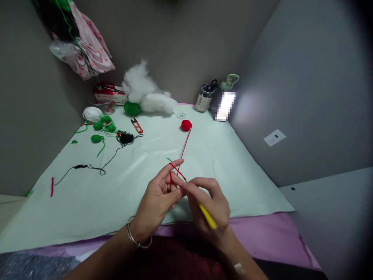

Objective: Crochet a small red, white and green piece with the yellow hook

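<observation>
Red yarn (178, 171) crosses the raised index finger of my left hand (159, 196), and the other fingers curl in with the thumb. My right hand (210, 200) is closed around a crochet hook (207, 216) with a yellow handle. Both hands meet at the fingertips, where the yarn runs in; the hook's tip and any stitches there are hidden. From the hands a strand leads up to a small red yarn ball (186, 125) on the pale tablecloth (244, 182). A short green end shows just behind my left index finger.
At left lie a tangle of black yarn (126, 138), small green pieces (97, 139) and a white yarn ball (92, 114). Orange thread snips (136, 126) are nearby. White stuffing (148, 93), a pen holder (203, 102) and a lit phone (225, 106) stand along the back wall.
</observation>
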Available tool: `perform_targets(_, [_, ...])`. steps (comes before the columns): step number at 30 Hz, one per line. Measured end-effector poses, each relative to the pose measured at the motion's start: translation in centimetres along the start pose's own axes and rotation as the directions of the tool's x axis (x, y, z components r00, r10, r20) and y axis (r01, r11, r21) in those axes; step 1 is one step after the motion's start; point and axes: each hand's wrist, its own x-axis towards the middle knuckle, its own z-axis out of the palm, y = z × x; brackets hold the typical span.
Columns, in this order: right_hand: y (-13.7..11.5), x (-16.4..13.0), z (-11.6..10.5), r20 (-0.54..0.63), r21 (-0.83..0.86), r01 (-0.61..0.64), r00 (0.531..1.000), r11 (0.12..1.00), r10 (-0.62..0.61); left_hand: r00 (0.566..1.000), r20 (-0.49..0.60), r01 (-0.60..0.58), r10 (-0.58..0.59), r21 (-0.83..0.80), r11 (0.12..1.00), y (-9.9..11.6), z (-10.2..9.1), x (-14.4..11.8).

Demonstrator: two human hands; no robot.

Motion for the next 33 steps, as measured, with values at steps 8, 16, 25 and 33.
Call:
perform_targets(8, [-0.3,0.4,0.1,-0.015,0.195,-0.149,0.988,0.97,0.155,0.974,0.132,0.214,-0.186,-0.244,0.946,0.1,0.5,0.1])
perform_targets(16, [0.2,0.9,-0.8,-0.085,0.581,-0.297,0.904,0.758,0.42,0.985,0.123,0.154,-0.125,-0.265,0.952,0.9,-0.7,0.3])
perform_targets(25, [0.3,1.0,0.4,0.019,0.614,-0.36,0.896,0.702,0.444,0.995,0.066,0.084,-0.081,-0.056,0.995,0.2,0.0,0.3])
perform_targets(33, [0.4,1.1,0.4,0.011,0.581,-0.381,0.888,0.72,0.46,1.0,-0.001,0.02,-0.02,-0.006,1.0,0.4,-0.4,0.5])
